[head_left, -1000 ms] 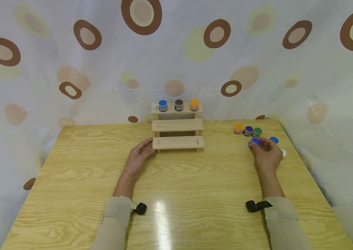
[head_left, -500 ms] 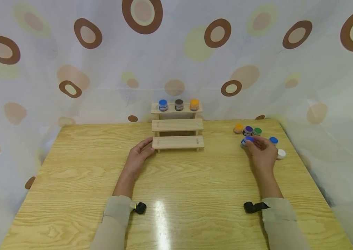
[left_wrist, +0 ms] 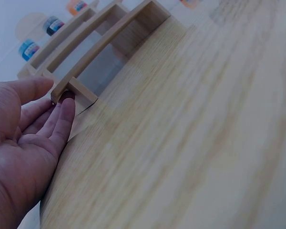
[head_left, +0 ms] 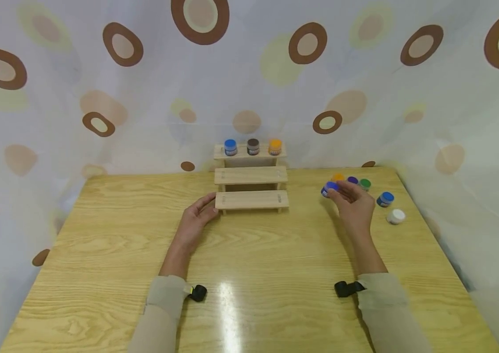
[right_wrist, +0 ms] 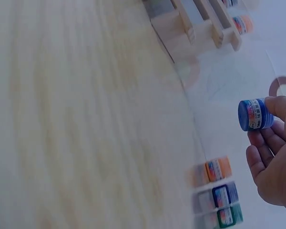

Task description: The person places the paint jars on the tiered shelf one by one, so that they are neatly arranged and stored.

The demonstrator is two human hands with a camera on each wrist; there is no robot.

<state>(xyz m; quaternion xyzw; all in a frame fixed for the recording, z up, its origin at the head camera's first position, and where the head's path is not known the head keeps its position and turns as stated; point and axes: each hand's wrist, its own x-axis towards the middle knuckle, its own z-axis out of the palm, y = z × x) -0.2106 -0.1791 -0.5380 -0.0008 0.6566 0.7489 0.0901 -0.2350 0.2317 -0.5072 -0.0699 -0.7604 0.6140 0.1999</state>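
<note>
My right hand (head_left: 356, 206) pinches a small blue-lidded paint jar (head_left: 329, 189) between thumb and fingers, raised off the table. In the right wrist view the labelled jar (right_wrist: 254, 115) lies tilted sideways at the fingertips. My left hand (head_left: 194, 223) grips the left end of the lowest step of a three-step wooden rack (head_left: 251, 200); in the left wrist view its fingertips reach beneath the board's end. On the top step stand a blue jar (head_left: 230, 147), a dark brown jar (head_left: 252, 147) and an orange jar (head_left: 275, 147).
Right of the rack, an orange jar (right_wrist: 218, 169), a purple jar (right_wrist: 225, 194) and a green jar (right_wrist: 229, 216) stand close together on the table. Farther right are another blue jar (head_left: 385, 199) and a white jar (head_left: 396, 216). A patterned curtain (head_left: 143, 98) hangs behind the table.
My right hand has lifted the blue paint jar and carried it left, toward the rack, uncovering the other blue jar and the white jar. My left hand has stayed at the rack.
</note>
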